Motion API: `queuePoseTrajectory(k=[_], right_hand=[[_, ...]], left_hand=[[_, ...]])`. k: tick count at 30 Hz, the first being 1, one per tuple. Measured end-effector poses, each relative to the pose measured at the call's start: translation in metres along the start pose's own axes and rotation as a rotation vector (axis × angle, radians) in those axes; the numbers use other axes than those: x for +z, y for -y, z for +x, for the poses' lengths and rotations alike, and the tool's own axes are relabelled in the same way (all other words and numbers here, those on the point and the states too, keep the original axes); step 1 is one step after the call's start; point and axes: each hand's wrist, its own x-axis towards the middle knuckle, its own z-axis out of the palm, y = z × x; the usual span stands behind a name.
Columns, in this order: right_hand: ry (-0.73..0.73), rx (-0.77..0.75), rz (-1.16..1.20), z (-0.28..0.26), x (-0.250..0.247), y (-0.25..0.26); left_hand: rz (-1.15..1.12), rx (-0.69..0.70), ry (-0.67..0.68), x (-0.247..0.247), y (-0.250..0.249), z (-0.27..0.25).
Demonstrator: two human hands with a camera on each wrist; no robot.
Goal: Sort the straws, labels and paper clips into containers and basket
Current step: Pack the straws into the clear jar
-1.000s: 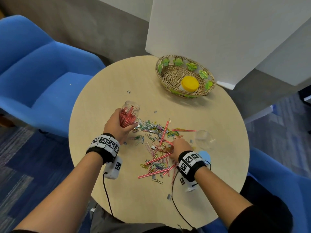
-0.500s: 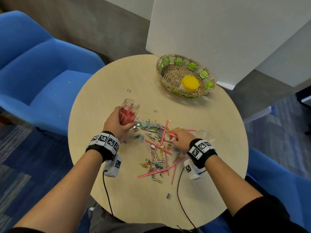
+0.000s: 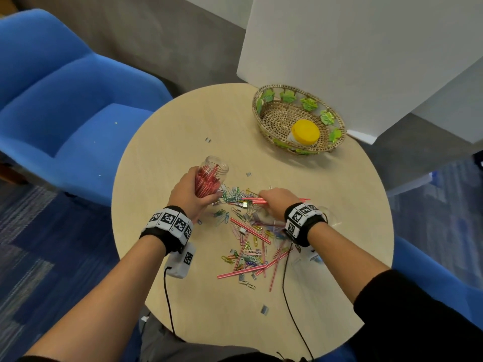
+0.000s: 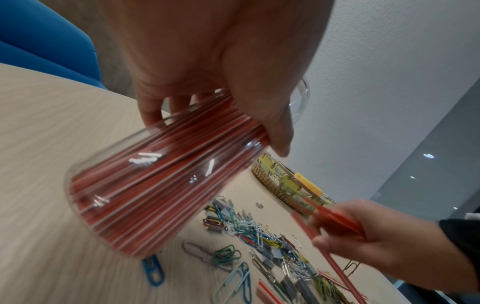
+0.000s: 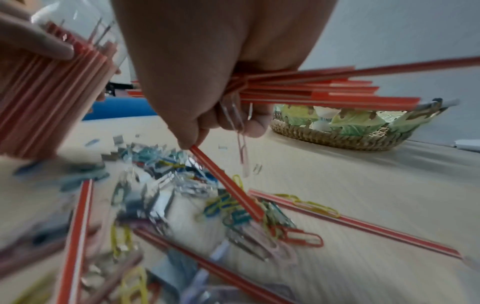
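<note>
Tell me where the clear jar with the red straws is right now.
In the head view the jar sits left of centre, tilted in the left hand, just beyond the paper clip pile on the round table.

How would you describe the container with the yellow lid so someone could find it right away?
Look to the far right edge of the round wooden table, where a woven basket trimmed with green leaves sits. The container lies inside it. Its bright yellow lid is the only yellow thing in the basket.
</note>
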Motion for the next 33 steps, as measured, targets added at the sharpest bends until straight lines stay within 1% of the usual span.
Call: queuePoseTrajectory(k=[3,5,8,10,12,14,15,16,21,23,26,28,29,31,33], right_hand=[[-0.122,0.054,0.3,-0.004,0.001,-0.002],[-0.176,0.085,0.429,-0.01,0.002,0.002],[-0.117,0.088,0.593,-0.017,0.015,0.009],[-0.106,0.109,0.715,-0.02,0.025,0.011],[-0.118,0.166,0.904,-0.023,0.03,0.01],[-0.125,0.241,1.163,-0.024,0.033,0.007],[-0.126,0.272,1.251,-0.025,0.034,0.006],[-0.128,0.292,1.292,-0.025,0.035,0.006],[-0.119,0.283,1.325,-0.021,0.043,0.007],[-0.137,0.269,1.385,-0.022,0.04,0.009],[-0.203,0.257,1.483,-0.025,0.031,0.012],[-0.185,0.24,1.542,-0.024,0.028,0.013],[-0.17,0.246,1.517,-0.023,0.028,0.014],[-0.142,0.264,1.355,-0.02,0.03,0.015],[-0.101,0.217,1.094,-0.019,0.031,0.017]], left_hand=[[0.001,-0.007,-0.005,0.0,0.0,0.001],[-0.001,-0.013,-0.009,0.0,0.001,0.001],[0.006,-0.013,-0.013,0.001,0.0,0.001],[0.007,-0.012,-0.013,0.002,-0.001,0.001],[0.006,-0.009,-0.013,0.002,0.0,0.001],[0.005,-0.008,-0.014,0.002,0.0,0.0],[0.004,-0.009,-0.015,0.003,0.0,-0.001],[0.003,-0.009,-0.017,0.002,0.0,-0.001],[-0.006,-0.014,-0.018,0.003,-0.001,-0.003],[-0.018,-0.021,-0.015,0.003,0.0,-0.004],[-0.025,-0.022,-0.015,0.001,-0.001,-0.006],[-0.029,-0.021,-0.017,0.0,-0.001,-0.007],[-0.034,-0.021,-0.018,-0.001,-0.001,-0.008],[-0.043,-0.026,-0.018,-0.002,-0.002,-0.008],[-0.044,-0.031,-0.017,-0.003,-0.002,-0.008]])
